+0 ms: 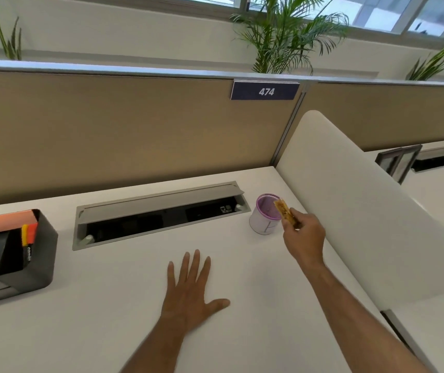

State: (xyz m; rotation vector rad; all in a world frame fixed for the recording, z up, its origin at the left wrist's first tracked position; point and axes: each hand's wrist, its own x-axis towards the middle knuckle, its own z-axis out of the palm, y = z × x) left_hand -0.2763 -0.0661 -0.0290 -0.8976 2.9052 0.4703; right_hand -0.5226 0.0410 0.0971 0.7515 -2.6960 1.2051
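My right hand (303, 239) pinches a flat orange-brown patterned object (285, 211) and holds it tilted over the rim of a small white cup with a purple mesh lining (263, 220). The cup stands upright on the white desk (124, 292), near the right divider. My left hand (192, 289) rests flat on the desk, palm down, fingers straight and spread, holding nothing.
A grey cable tray with its lid raised (159, 211) is set into the desk behind my left hand. A black desk organiser (13, 254) with sticky notes and highlighters stands at the left. A tan partition (134, 125) and a white side divider (350, 211) bound the desk.
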